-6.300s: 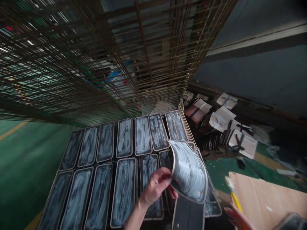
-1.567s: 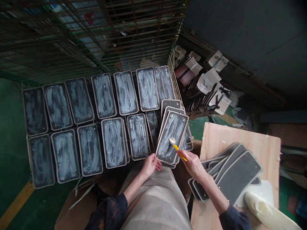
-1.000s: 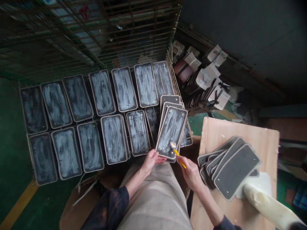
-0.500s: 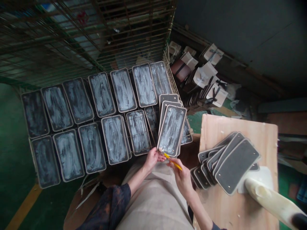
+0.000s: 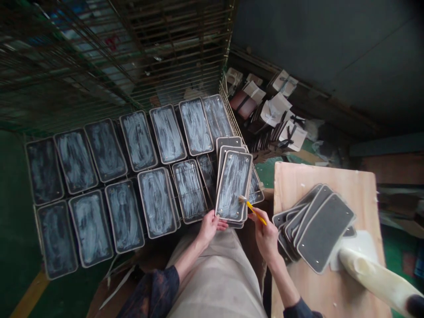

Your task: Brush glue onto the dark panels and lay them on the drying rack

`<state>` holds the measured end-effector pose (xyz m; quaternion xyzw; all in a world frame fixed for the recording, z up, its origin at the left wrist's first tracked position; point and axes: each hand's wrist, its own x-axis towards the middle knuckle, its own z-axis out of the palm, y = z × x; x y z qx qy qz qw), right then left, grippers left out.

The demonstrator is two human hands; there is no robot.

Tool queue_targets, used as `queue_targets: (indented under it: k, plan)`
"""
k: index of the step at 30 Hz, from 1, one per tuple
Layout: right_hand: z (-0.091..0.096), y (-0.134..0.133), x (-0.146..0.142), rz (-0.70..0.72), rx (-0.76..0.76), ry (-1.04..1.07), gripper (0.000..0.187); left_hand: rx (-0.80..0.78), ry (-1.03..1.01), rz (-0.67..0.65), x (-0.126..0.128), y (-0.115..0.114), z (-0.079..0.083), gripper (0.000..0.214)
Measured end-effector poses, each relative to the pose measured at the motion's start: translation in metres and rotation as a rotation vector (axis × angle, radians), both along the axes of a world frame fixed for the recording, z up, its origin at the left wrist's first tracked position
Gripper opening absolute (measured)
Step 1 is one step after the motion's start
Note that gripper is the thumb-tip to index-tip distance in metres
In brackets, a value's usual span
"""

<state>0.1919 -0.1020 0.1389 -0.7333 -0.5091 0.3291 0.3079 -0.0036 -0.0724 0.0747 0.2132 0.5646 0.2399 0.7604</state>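
Note:
My right hand (image 5: 266,234) is closed around a small brush with a yellow handle (image 5: 257,213). Its bristles touch the lower right part of a dark rounded panel (image 5: 233,185), which is streaked with a whitish coating. Holding the lower left corner of that panel is my left hand (image 5: 209,227), thumb by the edge and fingers beneath. Under it lie further grey panels (image 5: 228,142) with pale borders, fanned out at the top. The stack rests at the right end of a wire rack (image 5: 232,110).
Several more streaked panels (image 5: 156,202) lie in two rows on the rack. To my right, a wooden table (image 5: 357,176) carries a fanned pile of plain grey panels (image 5: 326,233) and a cream-coloured container (image 5: 371,271). Tied bundles (image 5: 276,110) stand behind it on the floor.
The brush in my right hand has moved from the panel's lower left corner up and across to its right side. My left hand still holds the corner. The view has shifted slightly.

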Motion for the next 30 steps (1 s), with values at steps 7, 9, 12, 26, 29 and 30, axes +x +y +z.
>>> queue_targets:
  k: [7, 9, 12, 26, 29, 30]
  plan:
    - [0.002, 0.022, 0.004, 0.045, 0.066, -0.059, 0.024, -0.043, -0.032, 0.007, 0.004, 0.002, 0.005, 0.041]
    - [0.005, 0.014, 0.0, 0.037, -0.023, -0.037, 0.025, -0.066, -0.066, 0.029, 0.005, 0.002, 0.007, 0.04]
    - [0.014, -0.002, -0.007, 0.034, -0.176, 0.061, 0.025, -0.085, -0.097, 0.043, 0.006, 0.003, 0.009, 0.04]
    - [-0.016, 0.154, 0.03, 0.127, 0.19, 0.095, 0.022, -0.089, -0.011, 0.042, 0.014, 0.0, 0.003, 0.058]
    - [-0.026, 0.165, 0.041, 0.137, 0.208, 0.006, 0.022, -0.126, -0.026, 0.098, 0.014, 0.0, 0.004, 0.067]
    - [-0.027, 0.164, 0.043, 0.119, 0.217, -0.038, 0.023, -0.136, -0.033, 0.115, 0.014, 0.0, 0.004, 0.07]
